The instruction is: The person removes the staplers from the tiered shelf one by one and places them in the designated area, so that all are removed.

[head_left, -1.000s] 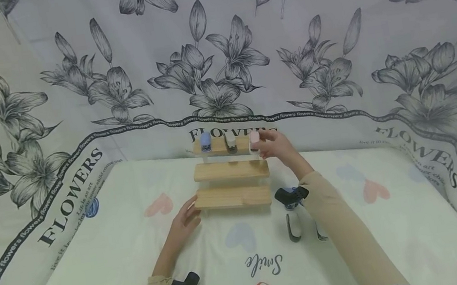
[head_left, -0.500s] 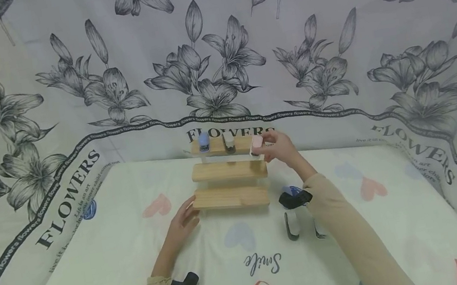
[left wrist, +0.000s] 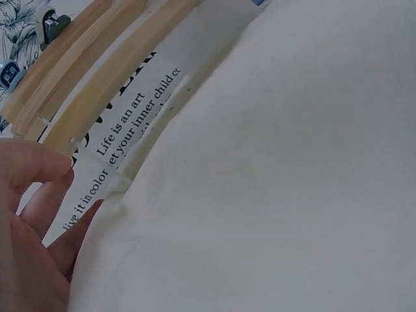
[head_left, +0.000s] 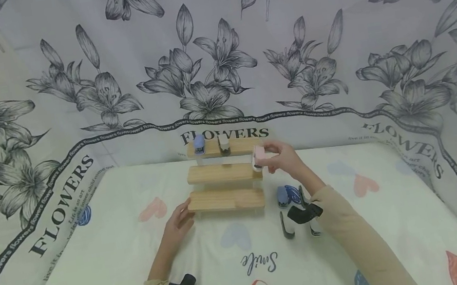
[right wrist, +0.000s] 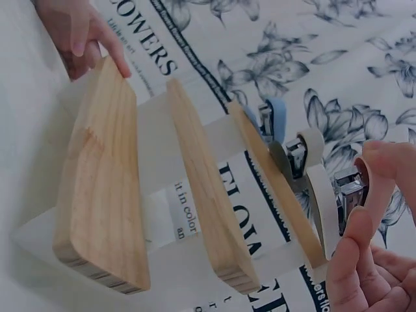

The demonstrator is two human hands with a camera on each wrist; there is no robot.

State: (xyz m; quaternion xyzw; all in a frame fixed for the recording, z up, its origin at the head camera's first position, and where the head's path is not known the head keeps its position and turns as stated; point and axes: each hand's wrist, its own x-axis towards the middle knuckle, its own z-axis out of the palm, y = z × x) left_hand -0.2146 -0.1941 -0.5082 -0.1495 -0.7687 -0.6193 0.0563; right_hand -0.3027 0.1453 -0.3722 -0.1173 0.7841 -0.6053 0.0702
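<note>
My right hand [head_left: 282, 158] pinches a pink-and-white stapler [head_left: 259, 155] between thumb and fingers, at the right end of a three-tier wooden rack [head_left: 225, 199]. In the right wrist view the metal part of this stapler [right wrist: 351, 188] shows close to the top board. A blue stapler [head_left: 199, 144] and a white-and-dark stapler [head_left: 224, 144] stand on that top board. At the other side, fingertips of my left hand [head_left: 177, 225] touch the left end of the lowest board; the left wrist view shows the fingers [left wrist: 36, 162] against the board end, loosely bent.
Right of the rack, on the heart-printed cloth [head_left: 214, 282], lie another blue stapler [head_left: 282, 196] and a white stapler with a dark edge [head_left: 287, 227]. A similar stapler [head_left: 315, 229] is partly behind my right wrist. A flower-print curtain [head_left: 219, 80] rises behind the rack.
My right hand has moved the pink-and-white stapler off the top board, forward and down toward the right end of the middle board. My left hand stays at the lowest board; the head view has shifted slightly.
</note>
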